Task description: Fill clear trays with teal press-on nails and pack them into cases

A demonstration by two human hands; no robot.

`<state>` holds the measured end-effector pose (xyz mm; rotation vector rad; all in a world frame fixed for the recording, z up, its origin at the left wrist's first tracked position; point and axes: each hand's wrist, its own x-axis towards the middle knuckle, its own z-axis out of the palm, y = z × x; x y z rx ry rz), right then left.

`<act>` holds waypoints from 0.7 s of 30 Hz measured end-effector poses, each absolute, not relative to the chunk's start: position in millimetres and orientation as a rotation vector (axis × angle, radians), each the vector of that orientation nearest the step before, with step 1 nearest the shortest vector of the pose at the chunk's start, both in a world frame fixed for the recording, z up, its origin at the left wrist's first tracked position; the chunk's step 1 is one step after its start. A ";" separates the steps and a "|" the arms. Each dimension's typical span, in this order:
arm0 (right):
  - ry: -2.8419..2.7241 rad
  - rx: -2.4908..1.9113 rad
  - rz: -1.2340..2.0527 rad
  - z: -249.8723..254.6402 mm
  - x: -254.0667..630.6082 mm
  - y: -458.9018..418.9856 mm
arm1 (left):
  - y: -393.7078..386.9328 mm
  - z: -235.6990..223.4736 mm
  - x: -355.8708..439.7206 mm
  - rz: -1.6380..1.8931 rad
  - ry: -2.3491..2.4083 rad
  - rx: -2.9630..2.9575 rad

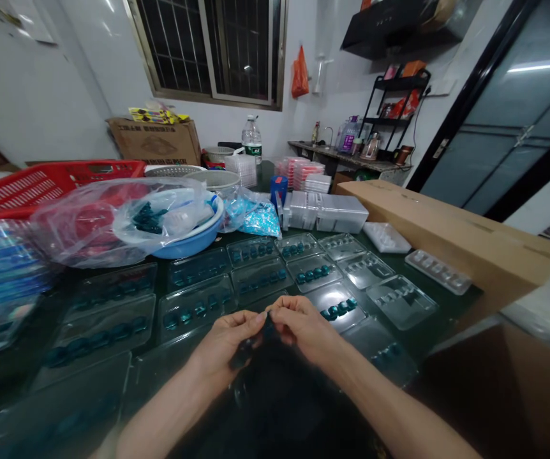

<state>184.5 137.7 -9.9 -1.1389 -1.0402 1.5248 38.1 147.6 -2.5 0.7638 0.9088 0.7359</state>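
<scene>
the left hand (227, 341) and right hand (301, 325) were together at the lower middle of the frame, their fingertips meeting on a small dark teal piece (268, 324). the fingers hid most of it, so its shape could not be made out. a darker shape (242, 354) hung just below the left hand, though it was too blurred to name. right under and around the hands lay clear plastic trays (196, 312), spread in rows across a dark table (447, 303), most with lines of teal beads (336, 310) in their hollows. a few trays toward the right looked to hold no teal beads. beyond them, at the middle of the frame, sat a blue basin (189, 237) wrapped in a plastic bag (88, 223). a red basket (50, 185) lay at the upper left, and a cardboard box (447, 233) lay along the right.
</scene>
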 end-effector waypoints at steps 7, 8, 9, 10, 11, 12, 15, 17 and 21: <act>-0.792 -0.993 1.718 -2.4 188.3 133.1 | 151.3 0.0 44.3 0.732 0.950 0.634; -0.800 -0.975 1.736 -3.7 190.0 132.6 | 151.1 1.3 46.5 0.729 0.954 0.610; -0.838 -0.980 1.711 -5.5 191.9 132.1 | 151.2 2.0 48.6 0.718 0.967 0.589; -0.906 -1.007 1.630 -7.3 193.9 131.3 | 151.9 1.8 50.5 0.706 0.985 0.574; -0.996 -1.044 1.501 -9.0 196.0 130.3 | 153.1 0.8 52.1 0.694 1.003 0.563; -1.100 -1.082 1.348 -10.1 198.1 129.4 | 154.9 -0.8 53.4 0.686 1.016 0.561; -1.432 -1.162 0.960 -10.5 205.3 128.2 | 162.1 -7.4 55.6 0.668 1.034 0.596; -1.598 -1.196 0.844 -9.9 210.8 130.4 | 166.5 -10.1 57.4 0.663 1.030 0.613; -1.711 -1.239 0.756 -11.7 220.2 139.9 | 172.6 -7.4 65.7 0.682 1.004 0.581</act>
